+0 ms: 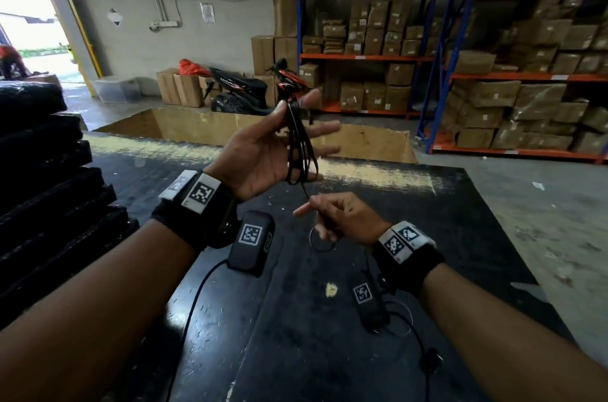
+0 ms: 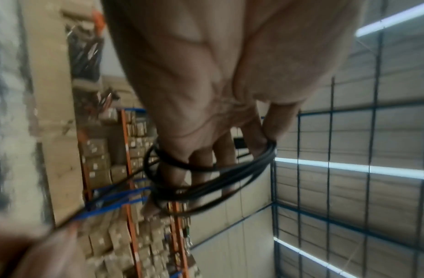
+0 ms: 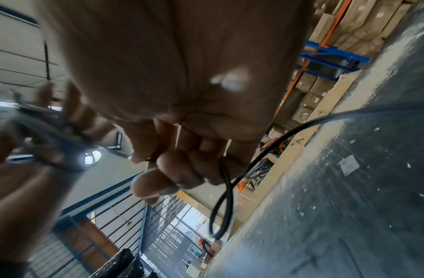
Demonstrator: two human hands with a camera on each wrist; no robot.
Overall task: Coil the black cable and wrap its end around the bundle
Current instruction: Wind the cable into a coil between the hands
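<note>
The black cable (image 1: 301, 151) hangs as a bundle of several long loops from my raised left hand (image 1: 296, 102), pinched at its top between thumb and forefinger; the other fingers stretch out straight. In the left wrist view the loops (image 2: 213, 175) cross the fingers of the left hand (image 2: 268, 139). One strand runs down from the bundle to my right hand (image 1: 320, 215), which holds it in curled fingers a little below. A small loop (image 1: 322, 240) curls beneath that hand. The right wrist view shows the right hand's fingers (image 3: 182, 169) closed round the strand (image 3: 222, 206).
A black, scuffed table top (image 1: 411, 237) lies under both hands. An open cardboard box (image 1: 230, 128) stands past its far edge. Black mats (image 1: 39, 155) are stacked at the left. Shelves of cartons (image 1: 493, 72) and a scooter (image 1: 250, 89) stand behind.
</note>
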